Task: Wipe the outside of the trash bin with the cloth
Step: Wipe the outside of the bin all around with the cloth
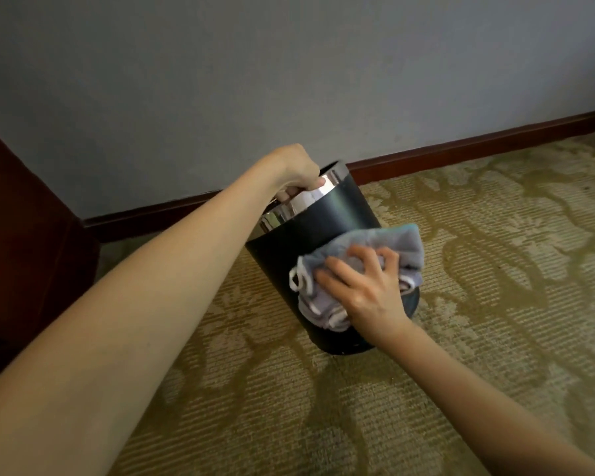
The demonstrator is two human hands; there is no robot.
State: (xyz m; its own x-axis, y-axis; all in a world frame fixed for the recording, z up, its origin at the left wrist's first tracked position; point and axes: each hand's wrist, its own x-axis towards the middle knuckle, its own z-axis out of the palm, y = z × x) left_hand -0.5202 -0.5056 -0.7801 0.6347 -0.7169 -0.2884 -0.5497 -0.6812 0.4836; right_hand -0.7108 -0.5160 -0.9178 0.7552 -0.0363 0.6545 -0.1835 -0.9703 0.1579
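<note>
The left hand (298, 173) grips the rim of the tilted trash bin (323, 228) on the carpet (495, 269), while the right hand (361, 286) (fingers curled) presses the cloth (385, 242) on its lower side.

A black trash bin (323, 228) with a chrome rim is tilted on the carpet (461, 338); a crumpled grey cloth (368, 245) is pressed against its side.

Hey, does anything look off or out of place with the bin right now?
Only the trash bin itself: it is tipped off upright, its top leaning toward the wall. The left hand grips its chrome rim while the right hand presses the grey cloth on its side. No spill or damage shows.
</note>
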